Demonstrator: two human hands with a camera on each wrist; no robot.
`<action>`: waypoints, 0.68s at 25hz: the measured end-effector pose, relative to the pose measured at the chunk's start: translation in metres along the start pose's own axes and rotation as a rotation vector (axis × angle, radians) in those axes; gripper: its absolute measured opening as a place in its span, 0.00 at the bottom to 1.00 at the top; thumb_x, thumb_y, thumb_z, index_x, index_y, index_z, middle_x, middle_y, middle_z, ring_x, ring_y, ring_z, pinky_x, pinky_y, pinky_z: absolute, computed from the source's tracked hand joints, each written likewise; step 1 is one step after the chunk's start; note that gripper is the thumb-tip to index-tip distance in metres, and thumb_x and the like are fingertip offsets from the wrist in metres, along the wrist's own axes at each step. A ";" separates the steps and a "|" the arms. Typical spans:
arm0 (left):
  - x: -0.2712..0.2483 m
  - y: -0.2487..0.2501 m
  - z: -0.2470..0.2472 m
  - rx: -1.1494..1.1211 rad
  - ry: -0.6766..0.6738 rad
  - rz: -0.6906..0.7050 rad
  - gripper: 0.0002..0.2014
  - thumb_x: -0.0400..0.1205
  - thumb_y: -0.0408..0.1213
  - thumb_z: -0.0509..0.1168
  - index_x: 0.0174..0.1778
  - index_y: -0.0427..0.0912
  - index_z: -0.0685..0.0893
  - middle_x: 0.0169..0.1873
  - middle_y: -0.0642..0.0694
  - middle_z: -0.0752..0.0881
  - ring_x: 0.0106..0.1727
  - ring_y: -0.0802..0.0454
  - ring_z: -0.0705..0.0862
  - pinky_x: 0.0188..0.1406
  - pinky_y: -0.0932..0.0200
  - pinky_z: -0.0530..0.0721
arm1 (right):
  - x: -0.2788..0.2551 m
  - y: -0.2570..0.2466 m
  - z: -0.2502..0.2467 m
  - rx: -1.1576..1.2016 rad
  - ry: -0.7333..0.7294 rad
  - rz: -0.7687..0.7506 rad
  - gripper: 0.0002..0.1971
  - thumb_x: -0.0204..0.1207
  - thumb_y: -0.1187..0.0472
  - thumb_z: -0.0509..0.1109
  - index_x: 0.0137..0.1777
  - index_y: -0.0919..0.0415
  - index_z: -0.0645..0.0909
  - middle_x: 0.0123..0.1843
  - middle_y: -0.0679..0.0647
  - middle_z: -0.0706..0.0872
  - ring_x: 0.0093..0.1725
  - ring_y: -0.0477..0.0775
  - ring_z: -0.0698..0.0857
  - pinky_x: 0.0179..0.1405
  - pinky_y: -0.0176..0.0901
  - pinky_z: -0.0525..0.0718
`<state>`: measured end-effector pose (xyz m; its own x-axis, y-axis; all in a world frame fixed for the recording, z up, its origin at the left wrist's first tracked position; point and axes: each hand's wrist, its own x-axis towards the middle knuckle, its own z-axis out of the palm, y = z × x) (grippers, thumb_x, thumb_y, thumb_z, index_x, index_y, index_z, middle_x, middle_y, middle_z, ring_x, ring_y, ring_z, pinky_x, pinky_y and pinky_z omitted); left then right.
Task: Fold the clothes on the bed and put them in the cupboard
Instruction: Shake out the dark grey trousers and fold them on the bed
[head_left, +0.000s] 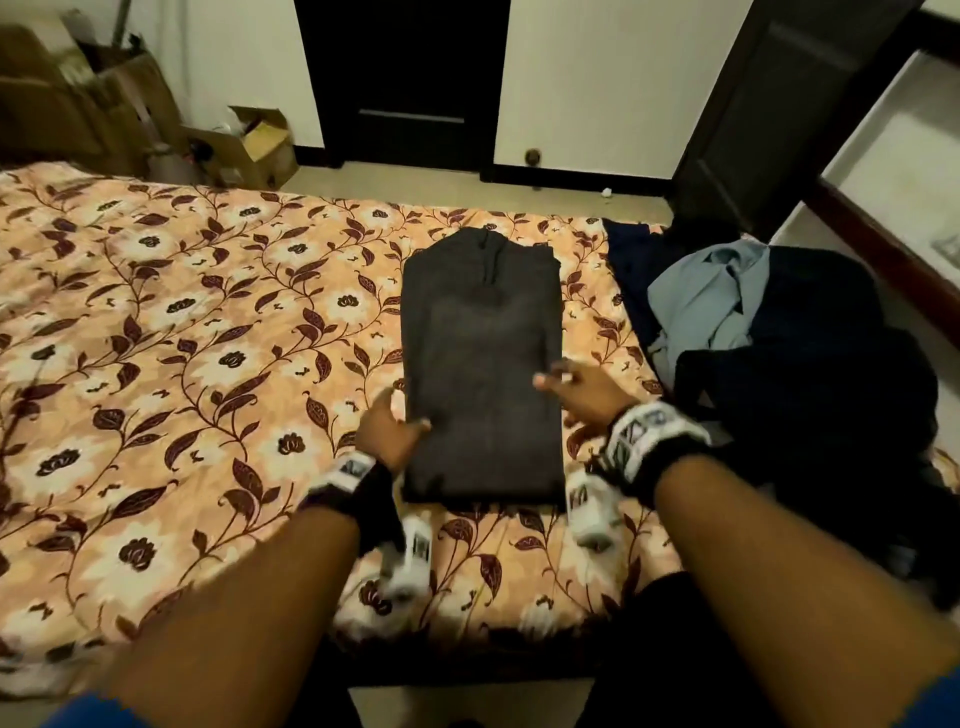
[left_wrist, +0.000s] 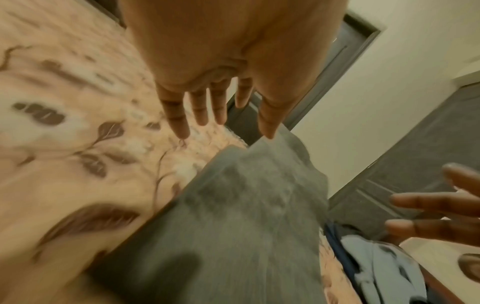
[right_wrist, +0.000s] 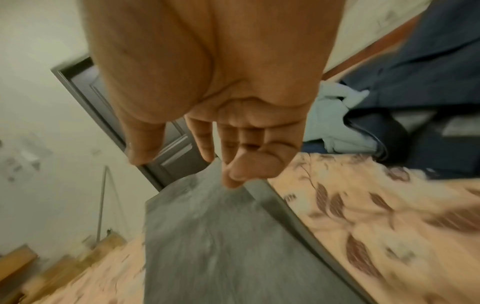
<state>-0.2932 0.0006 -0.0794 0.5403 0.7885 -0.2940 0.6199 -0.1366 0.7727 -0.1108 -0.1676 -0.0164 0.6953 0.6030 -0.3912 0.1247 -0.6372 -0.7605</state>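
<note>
over the bed (head_left: 156, 322), left hand (head_left: 387, 428) and right hand (head_left: 584, 392) flank the folded grey garment (head_left: 483, 374), fingers spread, holding nothing. its long axis runs away, collar far. only the head view shows the clothes pile's (head_left: 769, 332) full spread.

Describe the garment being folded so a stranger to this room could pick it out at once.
Start at the bed with the orange floral cover. Midway along its near side, between the left hand and right hand, lies the dark grey garment. Unlike the rumpled heap of navy and light blue clothes to its right, it is flat and folded into a neat long rectangle.
</note>
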 end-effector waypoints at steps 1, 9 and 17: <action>-0.010 -0.027 0.017 0.006 -0.074 -0.068 0.35 0.78 0.41 0.72 0.80 0.39 0.68 0.72 0.34 0.78 0.69 0.36 0.79 0.69 0.45 0.77 | 0.002 0.035 0.022 0.012 0.008 0.066 0.27 0.79 0.52 0.71 0.74 0.63 0.71 0.64 0.56 0.83 0.54 0.57 0.85 0.53 0.54 0.85; -0.016 -0.076 0.041 -0.092 0.005 -0.114 0.16 0.78 0.36 0.73 0.61 0.38 0.87 0.54 0.39 0.89 0.55 0.41 0.85 0.59 0.49 0.82 | -0.003 0.152 0.090 0.261 0.285 0.220 0.13 0.71 0.62 0.77 0.55 0.59 0.81 0.51 0.59 0.88 0.47 0.62 0.87 0.48 0.54 0.87; -0.021 -0.063 0.021 -0.266 -0.111 -0.229 0.10 0.80 0.34 0.71 0.32 0.37 0.85 0.26 0.42 0.82 0.30 0.46 0.79 0.31 0.54 0.78 | -0.013 0.131 0.074 0.489 0.214 0.324 0.05 0.73 0.71 0.74 0.39 0.71 0.81 0.41 0.72 0.87 0.35 0.62 0.86 0.39 0.52 0.88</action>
<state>-0.3321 -0.0199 -0.1333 0.4723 0.7084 -0.5245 0.5705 0.2080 0.7945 -0.1563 -0.2236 -0.1497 0.7762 0.2741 -0.5678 -0.4197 -0.4475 -0.7897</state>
